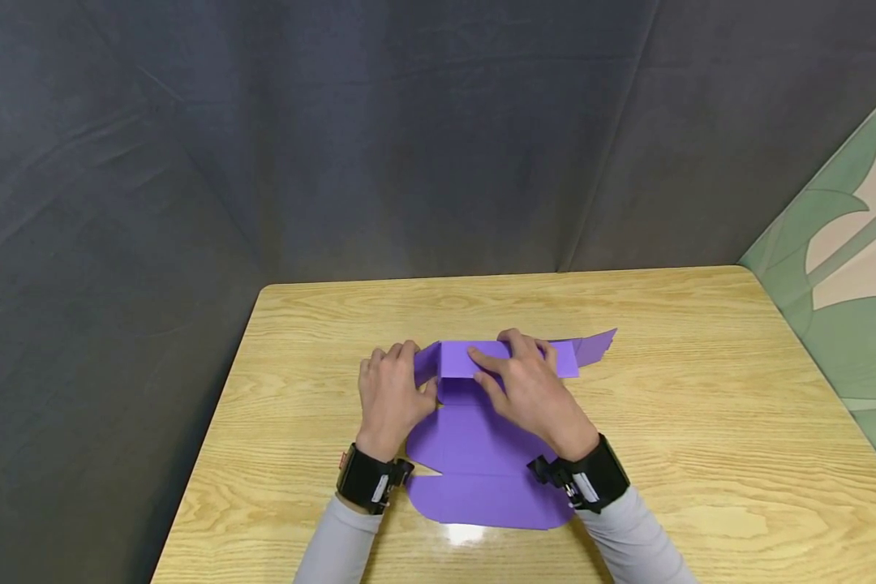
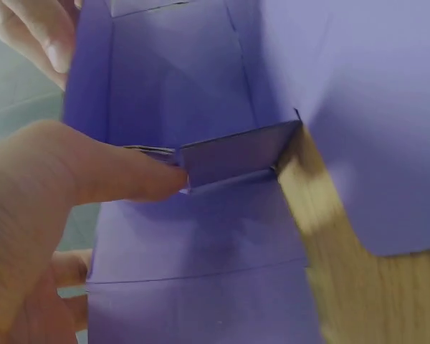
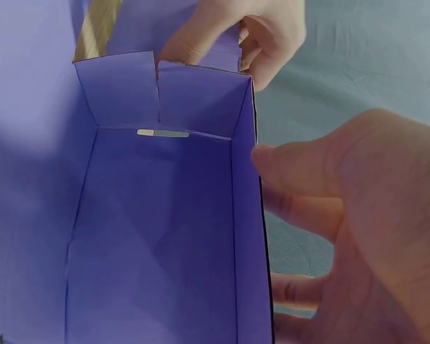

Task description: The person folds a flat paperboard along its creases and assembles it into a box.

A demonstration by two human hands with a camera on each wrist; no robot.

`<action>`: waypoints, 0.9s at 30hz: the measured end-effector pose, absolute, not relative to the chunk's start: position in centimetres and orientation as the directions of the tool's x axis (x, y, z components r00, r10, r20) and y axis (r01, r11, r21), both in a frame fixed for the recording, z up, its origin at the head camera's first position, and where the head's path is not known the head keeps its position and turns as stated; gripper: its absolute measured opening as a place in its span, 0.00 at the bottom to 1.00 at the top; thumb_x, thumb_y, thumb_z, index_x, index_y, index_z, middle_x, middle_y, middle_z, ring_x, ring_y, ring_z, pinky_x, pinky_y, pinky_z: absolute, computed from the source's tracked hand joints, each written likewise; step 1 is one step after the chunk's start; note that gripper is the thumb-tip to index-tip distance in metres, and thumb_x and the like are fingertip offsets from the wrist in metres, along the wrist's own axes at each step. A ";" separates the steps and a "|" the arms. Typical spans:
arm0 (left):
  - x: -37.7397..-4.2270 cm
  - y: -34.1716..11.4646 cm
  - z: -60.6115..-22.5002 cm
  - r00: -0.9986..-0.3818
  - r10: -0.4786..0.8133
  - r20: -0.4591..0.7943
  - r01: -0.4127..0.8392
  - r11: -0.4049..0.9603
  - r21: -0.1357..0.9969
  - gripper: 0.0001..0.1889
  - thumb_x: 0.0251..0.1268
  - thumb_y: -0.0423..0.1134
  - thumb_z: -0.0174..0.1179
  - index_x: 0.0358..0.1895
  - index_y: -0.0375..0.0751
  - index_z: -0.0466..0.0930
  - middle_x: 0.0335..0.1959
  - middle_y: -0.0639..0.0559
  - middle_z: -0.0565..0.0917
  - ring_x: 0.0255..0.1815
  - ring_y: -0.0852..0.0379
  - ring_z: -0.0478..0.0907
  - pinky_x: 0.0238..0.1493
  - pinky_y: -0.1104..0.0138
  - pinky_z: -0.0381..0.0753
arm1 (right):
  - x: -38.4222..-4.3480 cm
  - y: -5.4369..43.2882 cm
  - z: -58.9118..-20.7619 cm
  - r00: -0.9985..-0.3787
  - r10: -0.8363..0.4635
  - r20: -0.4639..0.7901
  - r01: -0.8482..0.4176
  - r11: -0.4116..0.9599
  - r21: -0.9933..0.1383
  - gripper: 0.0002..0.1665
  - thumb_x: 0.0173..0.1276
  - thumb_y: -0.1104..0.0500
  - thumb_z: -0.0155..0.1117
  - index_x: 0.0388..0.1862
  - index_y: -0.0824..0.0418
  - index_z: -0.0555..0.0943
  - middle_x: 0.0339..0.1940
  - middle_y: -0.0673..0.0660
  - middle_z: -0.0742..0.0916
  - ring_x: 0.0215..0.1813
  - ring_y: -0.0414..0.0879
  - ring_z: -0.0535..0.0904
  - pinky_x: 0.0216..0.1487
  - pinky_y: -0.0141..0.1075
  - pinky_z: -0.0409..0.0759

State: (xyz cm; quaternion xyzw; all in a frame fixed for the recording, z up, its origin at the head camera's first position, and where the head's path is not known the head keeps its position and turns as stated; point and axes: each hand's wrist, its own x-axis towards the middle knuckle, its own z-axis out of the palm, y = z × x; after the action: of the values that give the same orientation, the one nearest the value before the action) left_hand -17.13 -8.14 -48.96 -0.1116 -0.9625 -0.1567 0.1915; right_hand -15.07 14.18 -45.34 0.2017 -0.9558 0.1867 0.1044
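Note:
A purple cardboard box (image 1: 474, 438), partly folded, lies on the table with its far wall raised. At its left end my left hand (image 1: 390, 397) pinches the side flap, the thumb (image 2: 143, 175) lying against the edge of a small folded tab (image 2: 236, 154). My right hand (image 1: 536, 393) rests with spread fingers on the raised wall panel (image 1: 456, 357). In the right wrist view its thumb (image 3: 294, 168) touches the wall's rim, and the other fingers lie along the outer face. A loose flap (image 1: 597, 347) sticks out beyond the right end.
The box stands on a wood-grain table (image 1: 701, 405). A dark grey cloth (image 1: 438, 146) hangs behind and to the left of it. At the far right is a panel with a green leaf pattern (image 1: 854, 324).

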 end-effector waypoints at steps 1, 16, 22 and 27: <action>-17.0 -8.1 -48.8 -0.906 0.151 0.396 0.269 0.927 0.263 0.23 0.51 0.47 0.80 0.48 0.42 0.86 0.39 0.46 0.91 0.35 0.43 0.83 0.39 0.52 0.81 | -15.1 14.2 -45.4 -0.897 -0.347 0.275 -0.424 0.850 -0.312 0.21 0.76 0.52 0.72 0.65 0.50 0.88 0.63 0.68 0.80 0.65 0.67 0.77 0.67 0.69 0.67; -15.4 -9.1 -45.5 -0.974 0.184 0.135 0.226 0.861 0.456 0.22 0.62 0.47 0.78 0.54 0.39 0.86 0.43 0.44 0.91 0.41 0.46 0.88 0.35 0.53 0.87 | -15.0 14.2 -45.5 -0.899 -0.350 0.264 -0.423 0.851 -0.311 0.21 0.76 0.51 0.72 0.66 0.50 0.88 0.64 0.68 0.80 0.66 0.67 0.77 0.67 0.70 0.67; -15.1 -9.4 -44.7 -0.963 0.257 0.081 0.259 0.802 0.538 0.25 0.67 0.44 0.75 0.62 0.38 0.81 0.50 0.41 0.90 0.42 0.47 0.89 0.35 0.58 0.87 | -15.1 14.2 -45.6 -0.896 -0.346 0.277 -0.424 0.852 -0.308 0.21 0.76 0.51 0.71 0.65 0.50 0.88 0.64 0.68 0.80 0.66 0.67 0.78 0.67 0.68 0.67; -15.1 -9.5 -44.5 -0.951 0.303 0.062 0.279 0.750 0.600 0.26 0.67 0.42 0.74 0.65 0.37 0.80 0.53 0.41 0.90 0.43 0.50 0.89 0.35 0.62 0.87 | -15.1 14.2 -45.5 -0.897 -0.346 0.275 -0.422 0.855 -0.301 0.21 0.77 0.51 0.71 0.65 0.50 0.88 0.64 0.69 0.80 0.67 0.67 0.78 0.67 0.69 0.68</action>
State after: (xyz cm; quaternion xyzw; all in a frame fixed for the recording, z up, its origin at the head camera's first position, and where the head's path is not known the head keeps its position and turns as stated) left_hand -15.10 -9.47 -44.55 -0.1556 -0.9353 -0.3173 -0.0194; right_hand -15.14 14.22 -45.46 0.2005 -0.9573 0.1794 0.1062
